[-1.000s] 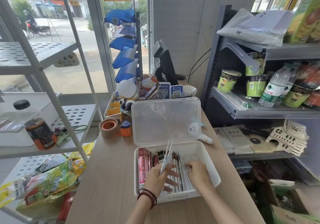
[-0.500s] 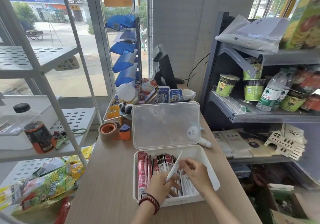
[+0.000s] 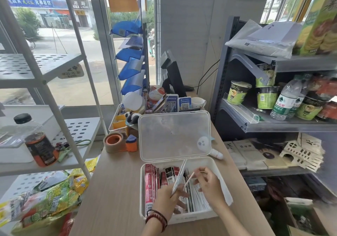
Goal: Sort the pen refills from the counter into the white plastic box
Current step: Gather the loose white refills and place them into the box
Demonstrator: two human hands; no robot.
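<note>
1. Over the near half of the white plastic box, both hands reach in from the near edge, with the forearms angled inward.
2. The left hand, with beaded bracelets at the wrist, is above the box centre. Its fingers curl round the lower end of a flat white refill packet, which tilts upward toward the open lid.
3. The right hand is above the right half of the box, back of the hand up. Thumb and fingertips pinch a thin white refill that slants toward the left hand.
4. Inside the box, red packets stand along the left wall and white packets fill the right part.
5. The lid stands raised at the far edge of the box.
</note>
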